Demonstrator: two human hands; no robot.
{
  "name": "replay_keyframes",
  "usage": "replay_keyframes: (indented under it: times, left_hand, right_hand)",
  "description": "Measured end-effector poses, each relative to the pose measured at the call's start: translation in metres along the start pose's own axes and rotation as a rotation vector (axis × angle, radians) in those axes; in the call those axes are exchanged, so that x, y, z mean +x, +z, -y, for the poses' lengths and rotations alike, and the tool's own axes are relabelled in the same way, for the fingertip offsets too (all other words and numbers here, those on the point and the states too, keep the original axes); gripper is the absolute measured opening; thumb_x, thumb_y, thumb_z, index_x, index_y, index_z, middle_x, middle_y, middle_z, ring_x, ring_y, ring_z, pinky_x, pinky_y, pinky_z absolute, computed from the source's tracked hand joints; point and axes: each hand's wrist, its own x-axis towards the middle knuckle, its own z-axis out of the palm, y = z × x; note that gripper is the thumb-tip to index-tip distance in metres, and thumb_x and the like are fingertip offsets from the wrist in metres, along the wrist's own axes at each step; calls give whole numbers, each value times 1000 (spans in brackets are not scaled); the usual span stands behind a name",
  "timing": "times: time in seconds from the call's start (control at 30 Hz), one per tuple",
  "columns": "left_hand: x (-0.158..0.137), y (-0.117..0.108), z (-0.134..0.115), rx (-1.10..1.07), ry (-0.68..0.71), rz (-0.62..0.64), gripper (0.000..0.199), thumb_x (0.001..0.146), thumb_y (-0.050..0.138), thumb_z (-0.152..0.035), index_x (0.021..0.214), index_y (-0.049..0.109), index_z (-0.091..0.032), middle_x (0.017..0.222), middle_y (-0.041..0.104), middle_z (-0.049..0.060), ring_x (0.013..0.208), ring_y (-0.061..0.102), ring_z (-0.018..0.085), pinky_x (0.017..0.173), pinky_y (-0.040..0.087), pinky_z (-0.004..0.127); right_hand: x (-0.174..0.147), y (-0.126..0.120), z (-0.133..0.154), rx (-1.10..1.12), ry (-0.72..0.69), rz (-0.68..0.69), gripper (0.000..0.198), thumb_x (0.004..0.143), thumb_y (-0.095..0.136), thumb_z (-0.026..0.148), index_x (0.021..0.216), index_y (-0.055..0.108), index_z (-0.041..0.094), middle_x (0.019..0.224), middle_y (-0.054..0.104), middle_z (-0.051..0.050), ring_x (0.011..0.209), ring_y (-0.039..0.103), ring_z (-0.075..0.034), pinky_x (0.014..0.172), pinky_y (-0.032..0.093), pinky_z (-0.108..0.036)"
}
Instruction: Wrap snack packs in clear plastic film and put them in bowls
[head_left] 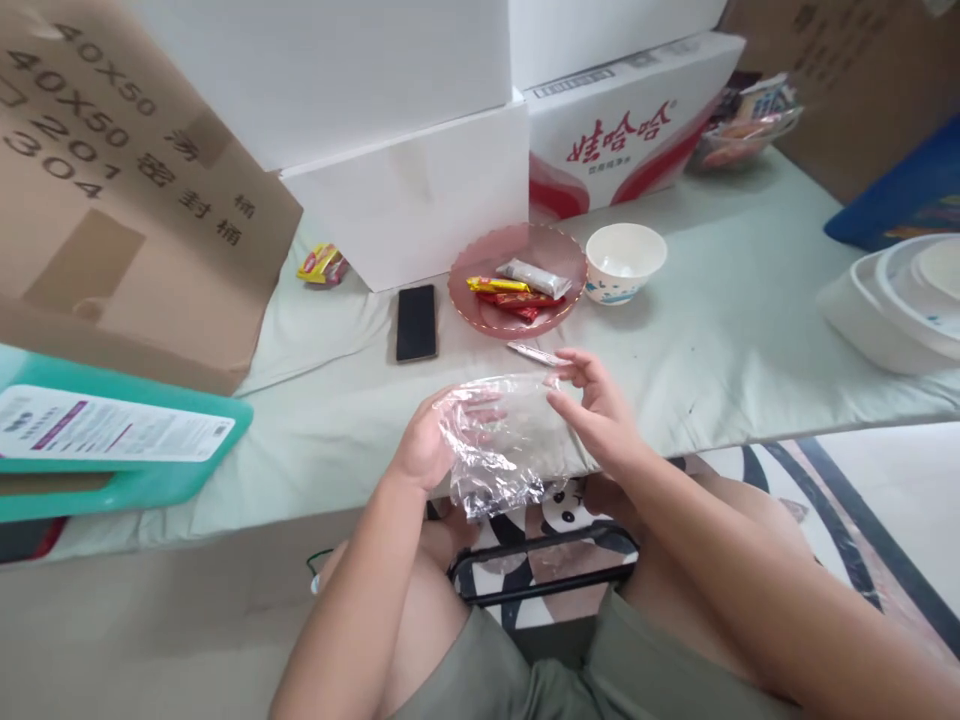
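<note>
A crinkled clear plastic bag [502, 455] hangs between my hands over the table's front edge. My left hand [431, 435] holds its left side, the fingers stretched out and showing through the film. At the upper right rim, my right hand [596, 410] has its thumb and fingertips on the plastic, partly curled. A thin silvery-white wrapped stick [534, 353] lies on the cloth just beyond my right fingertips. Behind it stands a pink translucent scalloped bowl [469, 310] with several wrapped snacks [525, 288] in yellow, red and silver.
A white bowl [626, 255] stands right of the pink one; a black phone [416, 323] lies left. A yellow-pink packet [322, 264] sits near a cardboard box [150, 190]. White cartons [420, 195] line the back. White containers [874, 305] are right, a green plastic board [217, 430] left.
</note>
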Motion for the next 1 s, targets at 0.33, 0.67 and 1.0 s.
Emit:
replay_keyframes:
  times: [0.33, 0.67, 1.0]
  left_hand:
    - [39, 12, -4, -36, -144, -54, 30, 80, 61, -47, 87, 71, -19, 81, 75, 8, 62, 68, 22, 52, 52, 33]
    - [52, -20, 8, 401, 259, -260, 25, 74, 76, -33, 94, 69, -19, 65, 62, -3, 52, 50, 10, 50, 39, 22]
    - [28, -16, 5, -61, -44, 52, 63, 56, 92, -45, 107, 68, -16, 82, 72, 3, 71, 68, 18, 62, 52, 28]
  right_hand:
    - [34, 10, -11, 201, 228, 88, 88, 80, 68, 35, 151, 17, 36, 149, 41, -15, 79, 61, -14, 74, 58, -38]
    - [38, 21, 1, 270, 321, -46, 49, 85, 63, 30, 131, 46, 31, 92, 62, 1, 59, 50, -11, 47, 42, -24]
    - [28, 32, 4, 314, 267, -43, 39, 87, 62, 30, 123, 46, 31, 94, 62, 1, 60, 50, -10, 51, 47, -24]
